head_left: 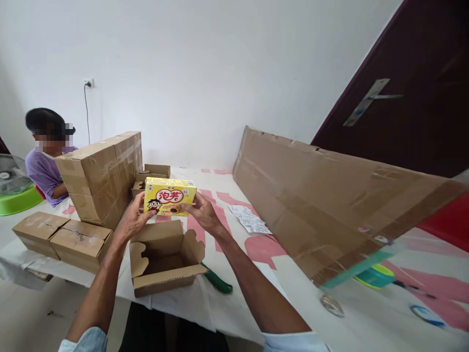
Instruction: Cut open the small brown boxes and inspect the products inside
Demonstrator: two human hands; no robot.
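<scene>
Between my two hands is a yellow snack box (170,196) with red lettering and a cartoon face on its front. My left hand (135,219) grips its left end, thumb across the front. Its right end is in my right hand (203,213), thumb also on the front. Just below and nearer to me stands an open cardboard box (164,284) with its flaps spread; the part of its inside that shows holds nothing. A dark green curved object (219,282) lies against its right side, partly hidden by the box.
Stacked closed cartons (98,171) rise at the left, with two closed boxes (78,239) before them. A large cardboard panel (330,195) stands along the right. A handwritten sheet (249,219) and tape rolls (331,305) lie on the table. A person (47,161) sits at far left.
</scene>
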